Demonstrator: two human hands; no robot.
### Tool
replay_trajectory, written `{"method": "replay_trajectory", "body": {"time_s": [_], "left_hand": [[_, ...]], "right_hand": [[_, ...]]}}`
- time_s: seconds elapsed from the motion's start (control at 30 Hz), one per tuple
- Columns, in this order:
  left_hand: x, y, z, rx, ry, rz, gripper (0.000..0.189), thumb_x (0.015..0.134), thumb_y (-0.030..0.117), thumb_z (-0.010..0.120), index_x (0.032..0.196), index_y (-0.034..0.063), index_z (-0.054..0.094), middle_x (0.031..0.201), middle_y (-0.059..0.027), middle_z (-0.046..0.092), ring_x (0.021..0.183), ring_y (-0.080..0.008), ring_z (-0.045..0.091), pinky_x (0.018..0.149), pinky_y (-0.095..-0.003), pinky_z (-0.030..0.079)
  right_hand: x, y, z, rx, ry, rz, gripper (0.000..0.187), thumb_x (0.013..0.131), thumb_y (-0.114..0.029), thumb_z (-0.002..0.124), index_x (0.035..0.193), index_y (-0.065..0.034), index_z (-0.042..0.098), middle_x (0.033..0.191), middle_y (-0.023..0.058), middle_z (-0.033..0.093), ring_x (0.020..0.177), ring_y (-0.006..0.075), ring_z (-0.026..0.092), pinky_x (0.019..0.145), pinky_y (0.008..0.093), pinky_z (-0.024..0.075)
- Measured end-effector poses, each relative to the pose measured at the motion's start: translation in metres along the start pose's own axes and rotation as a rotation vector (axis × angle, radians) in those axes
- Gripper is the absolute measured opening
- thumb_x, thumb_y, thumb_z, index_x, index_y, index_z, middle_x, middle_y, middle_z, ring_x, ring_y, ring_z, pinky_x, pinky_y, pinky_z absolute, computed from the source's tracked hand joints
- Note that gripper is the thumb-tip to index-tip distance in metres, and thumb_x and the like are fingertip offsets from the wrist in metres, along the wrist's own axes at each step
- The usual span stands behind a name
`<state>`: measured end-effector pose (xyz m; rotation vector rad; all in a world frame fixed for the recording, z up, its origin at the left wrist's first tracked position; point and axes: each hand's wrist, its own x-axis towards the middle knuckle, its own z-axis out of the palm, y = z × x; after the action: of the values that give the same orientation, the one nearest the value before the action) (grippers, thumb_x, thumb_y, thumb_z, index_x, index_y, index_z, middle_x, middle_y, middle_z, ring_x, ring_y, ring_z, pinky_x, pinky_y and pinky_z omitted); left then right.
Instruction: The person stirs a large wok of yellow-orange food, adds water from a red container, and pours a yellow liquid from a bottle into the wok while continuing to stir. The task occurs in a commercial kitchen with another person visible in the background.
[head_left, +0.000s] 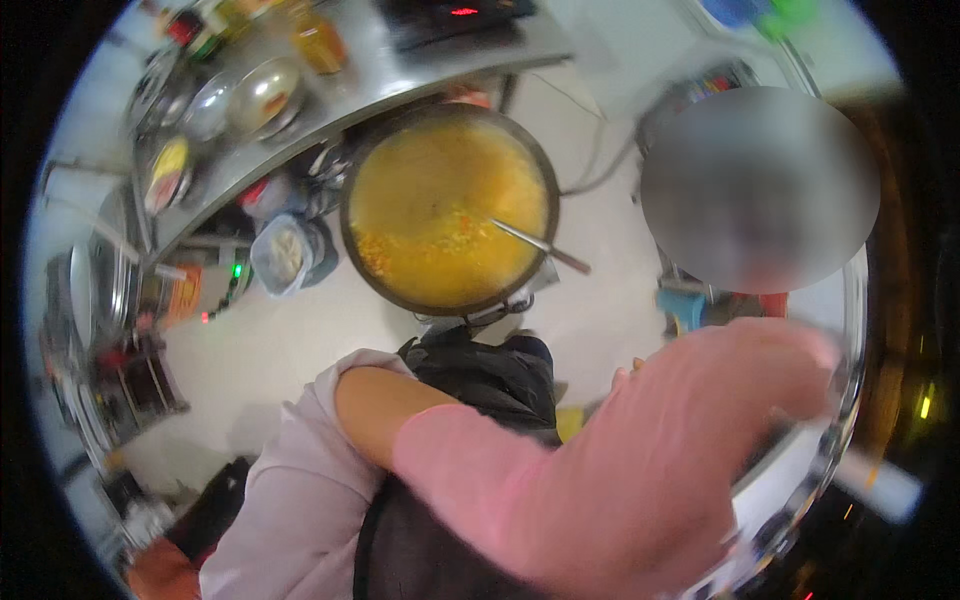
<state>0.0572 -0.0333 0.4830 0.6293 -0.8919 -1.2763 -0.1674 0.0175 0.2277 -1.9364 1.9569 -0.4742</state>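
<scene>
Neither of my hands can be made out. A bare arm (390, 412) comes out of a pale short sleeve and runs into pink cloth (630, 465), which hides its far part. Small fingertips (621, 376) show at the edge of the cloth; whose they are, I cannot tell. Before me stands a large round pan (450, 210) with a dark rim, holding yellow liquid with bits of food along its lower left. A metal utensil (536, 241) rests in it, its handle reaching over the right rim. A dark apron (487, 375) hangs below the pan.
Along the upper left runs a metal counter (360, 94) with glass bowls (266, 97), a jar (319, 41) and a plate of food (169, 172). A plastic tub (285, 255) with pale contents stands left of the pan. A person (757, 187), face blurred, is at the right. A hose (607, 172) leads rightward.
</scene>
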Motion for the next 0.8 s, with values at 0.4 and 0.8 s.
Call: {"method": "replay_trajectory", "body": {"time_s": [0.4, 0.8], "left_hand": [[-0.155, -0.320, -0.168, 1.858, 0.105, -0.532, 0.026, 0.077, 0.026, 0.051, 0.088, 0.0027, 0.052, 0.084, -0.0114, 0.050, 0.089, -0.0268, 0.048, 0.078, -0.0350, 0.039], [-0.137, -0.324, -0.224, 1.432, -0.080, -0.772, 0.035, 0.083, 0.038, 0.043, 0.078, 0.0051, 0.055, 0.067, -0.0152, 0.058, 0.068, -0.0318, 0.057, 0.061, -0.0413, 0.045]], "right_hand": [[0.213, 0.009, 0.115, -0.314, -0.690, -0.470, 0.043, 0.068, -0.026, 0.061, 0.099, 0.0026, 0.052, 0.099, 0.0216, 0.052, 0.094, 0.0362, 0.049, 0.081, 0.0404, 0.0398], [0.203, 0.022, 0.174, -0.298, -0.888, -0.248, 0.032, 0.078, -0.028, 0.052, 0.091, 0.0007, 0.049, 0.089, 0.0227, 0.056, 0.085, 0.0383, 0.053, 0.075, 0.0440, 0.0415]]}}
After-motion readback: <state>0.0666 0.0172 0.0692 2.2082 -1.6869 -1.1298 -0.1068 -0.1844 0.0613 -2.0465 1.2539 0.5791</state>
